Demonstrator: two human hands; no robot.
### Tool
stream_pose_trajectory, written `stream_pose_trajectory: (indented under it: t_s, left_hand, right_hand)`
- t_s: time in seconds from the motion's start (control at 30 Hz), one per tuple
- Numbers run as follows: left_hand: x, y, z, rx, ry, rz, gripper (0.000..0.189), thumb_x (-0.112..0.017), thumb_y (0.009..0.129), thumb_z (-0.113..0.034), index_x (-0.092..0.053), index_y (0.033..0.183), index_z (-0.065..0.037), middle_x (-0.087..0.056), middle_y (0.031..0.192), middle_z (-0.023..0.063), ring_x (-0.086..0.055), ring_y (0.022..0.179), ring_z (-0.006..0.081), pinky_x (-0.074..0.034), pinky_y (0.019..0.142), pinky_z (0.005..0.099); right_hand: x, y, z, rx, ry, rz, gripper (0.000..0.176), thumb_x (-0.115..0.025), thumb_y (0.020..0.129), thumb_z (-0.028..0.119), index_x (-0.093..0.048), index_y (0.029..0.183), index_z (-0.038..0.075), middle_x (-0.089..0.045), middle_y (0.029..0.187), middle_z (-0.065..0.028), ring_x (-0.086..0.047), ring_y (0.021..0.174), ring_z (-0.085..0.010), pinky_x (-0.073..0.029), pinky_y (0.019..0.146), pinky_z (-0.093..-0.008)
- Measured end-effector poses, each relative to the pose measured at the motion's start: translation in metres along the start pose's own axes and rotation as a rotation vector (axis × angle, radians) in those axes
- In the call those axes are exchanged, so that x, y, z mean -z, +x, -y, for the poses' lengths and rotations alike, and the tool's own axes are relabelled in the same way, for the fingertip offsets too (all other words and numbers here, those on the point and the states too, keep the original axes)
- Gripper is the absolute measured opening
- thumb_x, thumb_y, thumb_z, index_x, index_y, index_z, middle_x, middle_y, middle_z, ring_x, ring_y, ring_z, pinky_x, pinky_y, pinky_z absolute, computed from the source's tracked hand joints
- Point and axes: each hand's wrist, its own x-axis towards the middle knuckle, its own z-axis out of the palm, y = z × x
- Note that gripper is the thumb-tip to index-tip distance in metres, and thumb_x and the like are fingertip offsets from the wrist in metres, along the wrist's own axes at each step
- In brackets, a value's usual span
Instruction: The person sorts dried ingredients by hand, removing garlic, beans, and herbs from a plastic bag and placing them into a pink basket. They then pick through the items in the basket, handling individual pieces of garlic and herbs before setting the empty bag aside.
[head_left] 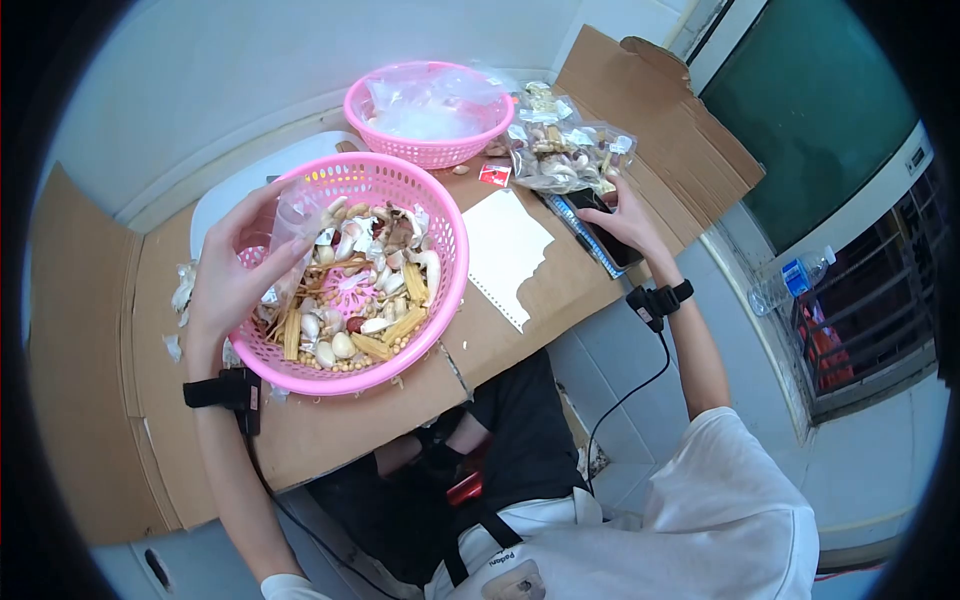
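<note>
My left hand [225, 265] is at the left rim of a large pink basket [455, 285], its thumb and fingers closed on a clear plastic bag [296, 215]. Inside the basket are garlic bulbs and cloves, yellowish dried sticks [405, 325], small beans and a few reddish pieces. On the right, my right hand [630, 222] rests at a black phone [608, 238], with thumb and index finger apart. The fingertips are close to a pile of filled clear packets [565, 150].
A second pink basket [435, 153] holds clear plastic bags. Torn white paper [503, 250] and a small red packet [495, 173] lie on the cardboard-covered table [300, 440]. A cardboard flap [655, 110] stands at the right. Cables run from both wrists.
</note>
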Motion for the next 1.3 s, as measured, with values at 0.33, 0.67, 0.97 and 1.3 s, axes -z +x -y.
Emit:
stream_pose_trajectory:
  t_s: [0.33, 0.67, 0.97, 1.3]
  left_hand:
    - [0.000, 0.001, -0.004, -0.002, -0.012, 0.027, 0.066, -0.079, 0.091, -0.016, -0.058, 0.151, -0.002, -0.072, 0.128, 0.0111, -0.070, 0.115, 0.0175, -0.054, 0.101, 0.0345]
    - [0.000, -0.001, -0.003, -0.035, 0.025, -0.046, 0.064, -0.084, 0.088, -0.027, -0.064, 0.144, -0.002, -0.074, 0.111, 0.0100, -0.069, 0.097, 0.0148, -0.056, 0.087, 0.0317]
    - [-0.002, -0.002, -0.001, -0.080, 0.015, -0.091, 0.067, -0.086, 0.087, -0.041, -0.068, 0.141, -0.004, -0.075, 0.101, 0.0090, -0.069, 0.086, 0.0147, -0.057, 0.080, 0.0325]
    - [0.001, -0.003, -0.002, -0.100, 0.015, -0.044, 0.065, -0.085, 0.090, -0.031, -0.063, 0.145, -0.005, -0.073, 0.106, 0.0088, -0.070, 0.094, 0.0150, -0.057, 0.088, 0.0321]
  right_hand:
    - [0.001, -0.002, 0.000, -0.027, -0.146, -0.040, 0.119, -0.091, 0.071, 0.055, -0.039, 0.157, -0.008, -0.068, 0.119, -0.0243, -0.068, 0.108, -0.0317, -0.055, 0.094, -0.0408]
    - [0.056, -0.017, 0.044, 0.280, -0.215, -0.001, 0.084, -0.087, 0.085, 0.045, -0.056, 0.147, -0.004, -0.068, 0.138, -0.0246, -0.064, 0.130, -0.0341, -0.048, 0.111, -0.0414]
    - [0.041, -0.064, 0.237, 0.783, 0.160, 0.521, 0.050, -0.080, 0.096, 0.027, -0.067, 0.139, 0.006, -0.072, 0.135, -0.0063, -0.065, 0.126, -0.0188, -0.049, 0.106, -0.0380]
    - [-0.074, -0.061, 0.315, 1.047, -0.249, 0.886, 0.022, -0.072, 0.092, 0.008, -0.071, 0.113, 0.000, -0.076, 0.107, -0.0158, -0.072, 0.103, -0.0328, -0.056, 0.092, -0.0423]
